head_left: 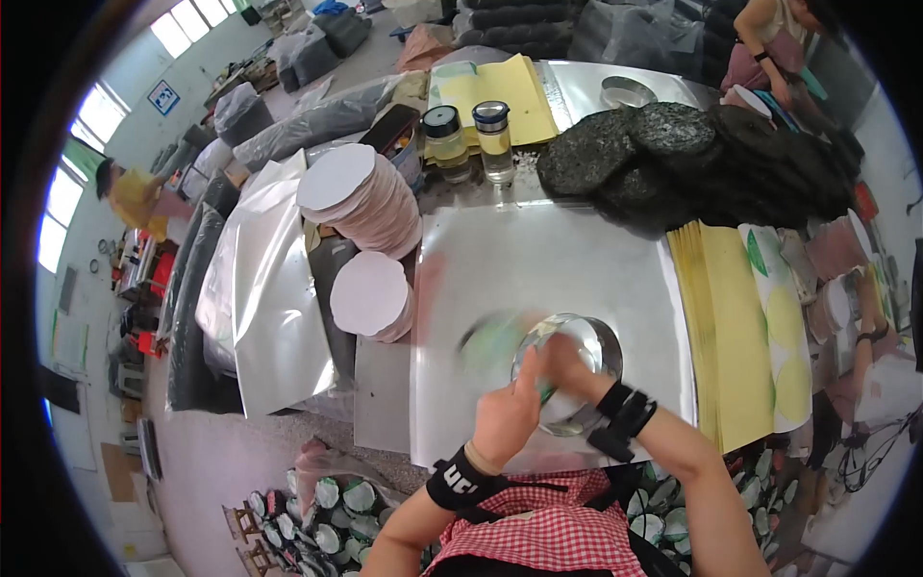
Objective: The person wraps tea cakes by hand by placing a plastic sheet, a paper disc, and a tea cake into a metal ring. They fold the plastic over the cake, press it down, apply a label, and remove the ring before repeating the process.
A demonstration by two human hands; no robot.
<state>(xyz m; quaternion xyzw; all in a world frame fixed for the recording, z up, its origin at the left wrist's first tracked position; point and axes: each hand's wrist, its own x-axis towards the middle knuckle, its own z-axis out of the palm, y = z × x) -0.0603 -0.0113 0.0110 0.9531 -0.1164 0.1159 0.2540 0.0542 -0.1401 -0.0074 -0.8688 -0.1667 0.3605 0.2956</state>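
Head view: left hand (505, 415) and right hand (575, 370) press into metal ring (604, 338), grip unclear; wristband (460, 481) lettering illegible.

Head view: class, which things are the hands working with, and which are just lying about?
In hand: left hand, right hand, metal ring, metal sheet under it.
Lying about: white discs, jars, dark round cakes, yellow paper.

Shiny round metal mould (594, 338) lies flat on the steel sheet (538, 260), near its front edge.
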